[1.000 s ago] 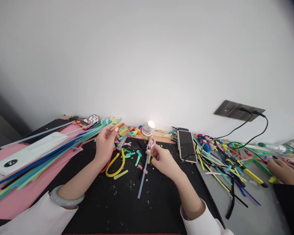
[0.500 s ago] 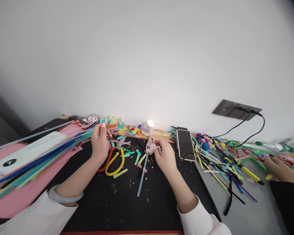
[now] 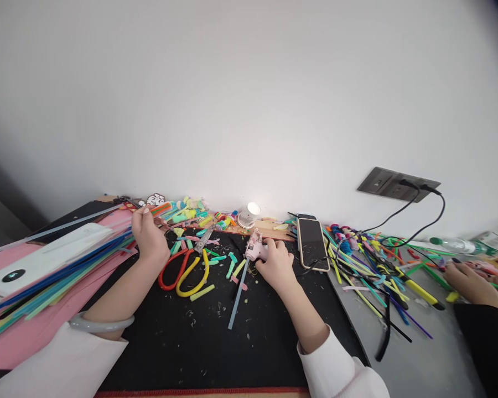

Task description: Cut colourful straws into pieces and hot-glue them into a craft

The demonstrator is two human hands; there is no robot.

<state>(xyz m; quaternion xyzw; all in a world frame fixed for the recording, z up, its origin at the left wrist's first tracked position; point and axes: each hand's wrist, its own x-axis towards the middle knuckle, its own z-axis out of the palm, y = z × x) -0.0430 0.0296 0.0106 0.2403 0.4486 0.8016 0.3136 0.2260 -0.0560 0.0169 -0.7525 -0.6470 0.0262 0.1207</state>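
Observation:
My left hand (image 3: 150, 236) is raised over the left side of the black mat. Its fingers are closed on a short orange-and-green striped bundle of pipe cleaners (image 3: 161, 208). My right hand (image 3: 277, 266) has its fingers around the handle of a pale pink hot glue gun (image 3: 254, 247), low over the mat. A long translucent glue stick (image 3: 237, 301) sticks out of the gun toward me. Between my hands lie scissors (image 3: 193, 273) with one red and one yellow handle, among short green and yellow pipe cleaner pieces (image 3: 231, 264).
A white paper cup (image 3: 249, 215) stands against the wall. A phone (image 3: 313, 243) lies right of my right hand. Long pipe cleaners (image 3: 78, 271) rest over pink sheets (image 3: 83, 309) at left. Pliers (image 3: 419, 290) and loose pipe cleaners cover the right side, near another person's hand (image 3: 475, 284).
My left hand has moved left with the striped bundle, away from the scissors. My right hand stays at the glue gun, its fingers slightly shifted on the handle.

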